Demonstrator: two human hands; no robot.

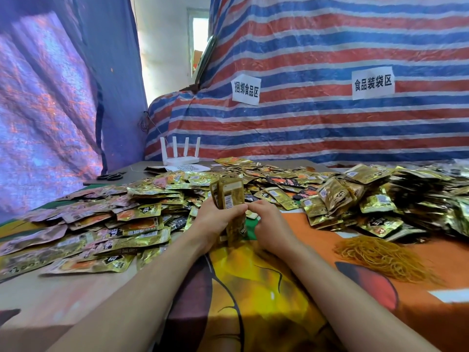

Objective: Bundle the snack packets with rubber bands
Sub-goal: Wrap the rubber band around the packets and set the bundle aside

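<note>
Gold packets (229,199) stand clamped in my left hand's (215,222) grip; my right hand (271,224), curled beside, contents unclear, should loop a band round their middle.

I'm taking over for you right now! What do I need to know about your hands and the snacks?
Left hand grips an upright stack of packets. Right hand is curled beside it; whether it holds a band is unclear. Rubber bands lie piled to the right. No band shows on the stack yet. Loose packets heaped all around: many left to bundle.
</note>
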